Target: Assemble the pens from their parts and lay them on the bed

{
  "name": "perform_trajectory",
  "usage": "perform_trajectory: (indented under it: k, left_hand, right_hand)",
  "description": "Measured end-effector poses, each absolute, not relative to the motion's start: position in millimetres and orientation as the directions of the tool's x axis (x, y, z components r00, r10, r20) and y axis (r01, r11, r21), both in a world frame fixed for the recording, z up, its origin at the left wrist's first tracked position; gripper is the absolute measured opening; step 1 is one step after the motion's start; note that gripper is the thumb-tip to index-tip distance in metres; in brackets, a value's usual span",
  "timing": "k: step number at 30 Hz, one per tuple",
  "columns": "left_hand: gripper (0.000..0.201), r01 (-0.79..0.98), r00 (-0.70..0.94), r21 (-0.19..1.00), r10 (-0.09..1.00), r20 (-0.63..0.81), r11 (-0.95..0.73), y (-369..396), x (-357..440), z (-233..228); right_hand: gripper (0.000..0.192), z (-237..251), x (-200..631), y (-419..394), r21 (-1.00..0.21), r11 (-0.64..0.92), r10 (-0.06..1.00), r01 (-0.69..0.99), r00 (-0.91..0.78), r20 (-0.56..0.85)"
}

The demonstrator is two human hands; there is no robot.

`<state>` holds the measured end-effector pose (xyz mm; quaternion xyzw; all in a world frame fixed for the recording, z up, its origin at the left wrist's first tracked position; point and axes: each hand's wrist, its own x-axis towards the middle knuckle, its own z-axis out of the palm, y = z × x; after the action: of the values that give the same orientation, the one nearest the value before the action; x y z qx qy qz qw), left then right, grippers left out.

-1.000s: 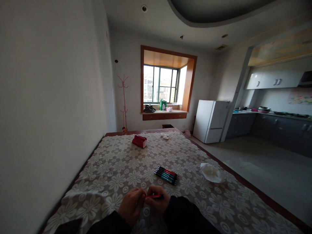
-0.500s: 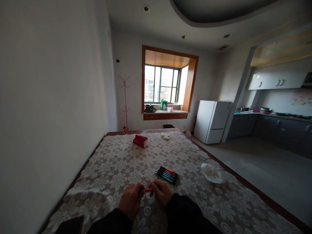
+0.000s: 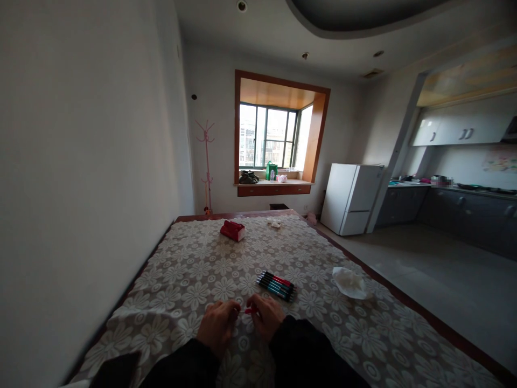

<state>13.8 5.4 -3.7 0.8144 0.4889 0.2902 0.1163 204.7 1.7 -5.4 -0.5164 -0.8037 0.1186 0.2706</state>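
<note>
Pens [image 3: 276,285] lie on the table [image 3: 194,280], box [image 3: 232,230] beyond, tissue [image 3: 349,283] right

2 bare hands [image 3: 242,326], long black sleeves [image 3: 299,350]

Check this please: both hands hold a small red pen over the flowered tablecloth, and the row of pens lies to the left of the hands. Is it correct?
Not quite. In the head view the row of pens lies beyond the right hand, to the right, not left. The left hand and right hand do hold the small red pen over the flowered tablecloth.

Ahead of the hands, only the pen bundle [image 3: 277,285] obstructs (bare cloth left).
</note>
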Motion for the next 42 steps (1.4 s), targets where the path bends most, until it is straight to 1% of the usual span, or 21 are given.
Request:
perform_trajectory:
  k: [2, 5, 9, 12, 15, 17, 21, 25, 29, 32, 35, 37, 42]
  left_hand:
    - [0.021, 0.699, 0.382, 0.493, 0.854, 0.354, -0.518, 6, 13, -3]
    - [0.026, 0.664, 0.373, 0.552, 0.863, 0.341, -0.504, 7, 12, -2]
    - [0.027, 0.608, 0.319, 0.639, 0.882, 0.346, -0.471, 7, 12, 0]
    - [0.025, 0.63, 0.296, 0.633, 0.893, 0.34, -0.45, 5, 13, 3]
    - [0.026, 0.663, 0.288, 0.605, 0.895, 0.34, -0.442, 4, 13, 5]
    - [0.026, 0.663, 0.285, 0.606, 0.897, 0.339, -0.44, 4, 13, 4]
    - [0.025, 0.62, 0.282, 0.654, 0.901, 0.329, -0.433, 7, 12, 0]
    - [0.025, 0.606, 0.262, 0.673, 0.905, 0.335, -0.424, 10, 10, -6]
    - [0.02, 0.602, 0.175, 0.7, 0.918, 0.355, -0.385, 14, 7, -12]
    - [0.018, 0.572, 0.129, 0.743, 0.932, 0.338, -0.348, 18, 5, -16]
    - [0.018, 0.528, 0.17, 0.775, 0.937, 0.304, -0.347, 19, 4, -17]
    - [0.018, 0.526, 0.214, 0.774, 0.936, 0.281, -0.353, 18, 5, -16]
    - [0.02, 0.616, 0.295, 0.696, 0.928, 0.229, -0.368, 14, 7, -9]
  right_hand:
    - [0.024, -4, 205, 2, -0.442, 0.458, 0.885, 0.771, -0.35, 0.306]
    - [0.019, -4, 207, 4, -0.379, 0.49, 0.87, 0.785, -0.411, 0.274]
    - [0.018, -5, 210, 6, -0.327, 0.482, 0.868, 0.813, -0.392, 0.304]
    - [0.022, -6, 211, 7, -0.311, 0.467, 0.871, 0.828, -0.371, 0.322]
    - [0.021, -6, 212, 7, -0.305, 0.421, 0.89, 0.854, -0.323, 0.322]
    - [0.02, -6, 213, 7, -0.31, 0.371, 0.909, 0.875, -0.275, 0.313]
    - [0.015, -9, 215, 10, -0.336, 0.286, 0.94, 0.897, -0.195, 0.279]
    - [0.014, -13, 216, 11, -0.362, 0.242, 0.949, 0.9, -0.143, 0.28]
    - [0.013, -13, 217, 12, -0.357, 0.226, 0.952, 0.906, -0.129, 0.277]
    - [0.012, -11, 217, 12, -0.34, 0.212, 0.957, 0.916, -0.123, 0.264]
    - [0.011, -10, 215, 11, -0.313, 0.248, 0.955, 0.917, -0.177, 0.238]
    - [0.012, -10, 213, 10, -0.299, 0.286, 0.946, 0.91, -0.22, 0.238]
    - [0.013, -10, 211, 8, -0.294, 0.339, 0.928, 0.894, -0.265, 0.263]
